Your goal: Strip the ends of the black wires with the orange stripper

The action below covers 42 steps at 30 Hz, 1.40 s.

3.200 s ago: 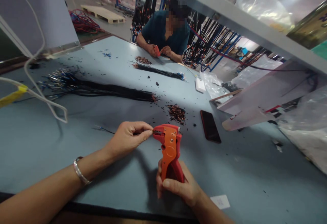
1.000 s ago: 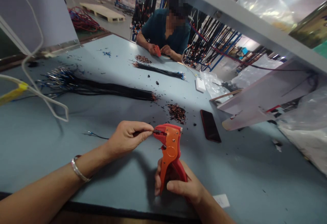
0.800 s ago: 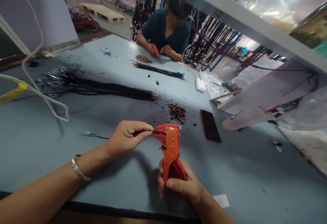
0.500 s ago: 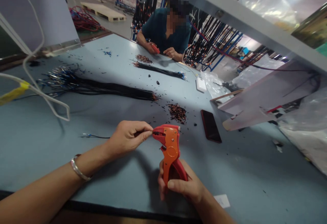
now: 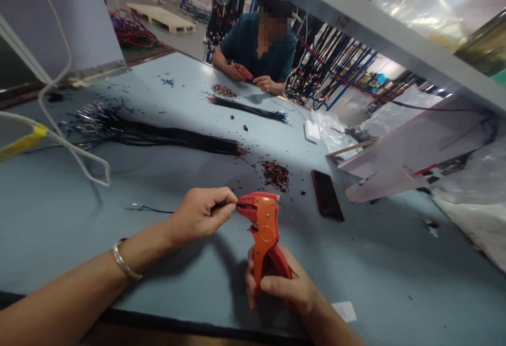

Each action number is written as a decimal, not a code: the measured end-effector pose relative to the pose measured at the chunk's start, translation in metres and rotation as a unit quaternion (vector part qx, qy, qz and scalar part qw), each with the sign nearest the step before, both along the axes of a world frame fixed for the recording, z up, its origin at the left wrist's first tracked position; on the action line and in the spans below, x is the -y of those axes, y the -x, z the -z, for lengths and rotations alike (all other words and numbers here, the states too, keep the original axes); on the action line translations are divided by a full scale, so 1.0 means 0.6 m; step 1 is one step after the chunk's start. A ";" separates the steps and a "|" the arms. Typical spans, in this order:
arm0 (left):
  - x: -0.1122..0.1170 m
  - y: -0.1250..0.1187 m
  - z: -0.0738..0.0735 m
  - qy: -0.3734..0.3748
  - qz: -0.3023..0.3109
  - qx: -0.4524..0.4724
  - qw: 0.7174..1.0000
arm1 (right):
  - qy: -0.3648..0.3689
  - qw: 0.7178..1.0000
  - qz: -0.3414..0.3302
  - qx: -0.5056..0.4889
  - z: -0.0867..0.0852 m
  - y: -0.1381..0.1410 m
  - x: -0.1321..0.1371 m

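left hand (image 5: 203,211) pinches thin black wire (image 5: 157,209); right hand (image 5: 294,287) grips orange-and-red pistol-shaped tool (image 5: 265,227)
a loose pinch could let the wire slip crooked.

A workshop or factory floor for wiring is indicated. A wooden pallet (image 5: 162,18) is laid out in the background, with a tangle of red cables (image 5: 132,30) heaped near it. Blue-framed racks of dark, orange-tipped cables (image 5: 326,61) are ranged behind another person (image 5: 247,38), who is placed at the far edge of the shared surface (image 5: 395,277). That is strewn with bundled black wires (image 5: 177,138) and piled coppery bits (image 5: 275,175); a plier-like tool (image 5: 264,230) is gripped above it.
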State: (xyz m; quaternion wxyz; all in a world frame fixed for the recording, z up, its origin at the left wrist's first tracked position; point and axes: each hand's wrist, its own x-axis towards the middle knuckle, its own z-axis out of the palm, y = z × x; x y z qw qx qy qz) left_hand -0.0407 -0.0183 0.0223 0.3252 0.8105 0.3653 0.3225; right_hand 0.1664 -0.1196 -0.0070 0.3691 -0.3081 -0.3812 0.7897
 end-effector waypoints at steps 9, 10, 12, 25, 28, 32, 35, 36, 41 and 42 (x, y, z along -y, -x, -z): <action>-0.001 0.001 -0.003 -0.001 -0.005 0.005 1.000 | 0.004 1.000 0.018 0.004 0.008 -0.001 0.002; -0.001 0.000 -0.002 -0.005 -0.005 0.005 1.000 | 0.006 1.000 0.019 0.005 0.008 -0.002 0.002; 0.000 0.000 -0.001 -0.015 -0.004 0.004 1.000 | 0.011 1.000 0.019 0.005 0.010 -0.003 0.004; 0.008 -0.004 0.005 -0.059 -0.014 0.035 0.998 | 0.004 0.998 0.037 0.047 0.011 0.004 0.011; 0.011 -0.004 0.003 -0.060 -0.014 0.041 0.997 | 0.003 0.997 0.049 0.055 0.010 0.006 0.012; 0.011 -0.005 0.005 -0.051 -0.020 0.039 0.998 | -0.001 0.997 0.062 0.054 0.011 0.008 0.009; 0.007 -0.006 0.007 -0.039 -0.024 0.033 0.998 | 0.005 0.997 0.064 0.037 0.014 0.010 0.007; 0.006 -0.006 0.008 -0.036 -0.025 0.032 0.999 | 0.006 0.997 0.064 0.033 0.015 0.010 0.006; 0.002 -0.009 0.008 -0.021 -0.031 0.026 0.999 | 0.012 0.997 0.068 0.034 0.014 0.009 0.007; 0.001 -0.009 0.007 -0.016 -0.035 0.023 0.999 | 0.014 0.997 0.070 0.032 0.012 0.008 0.007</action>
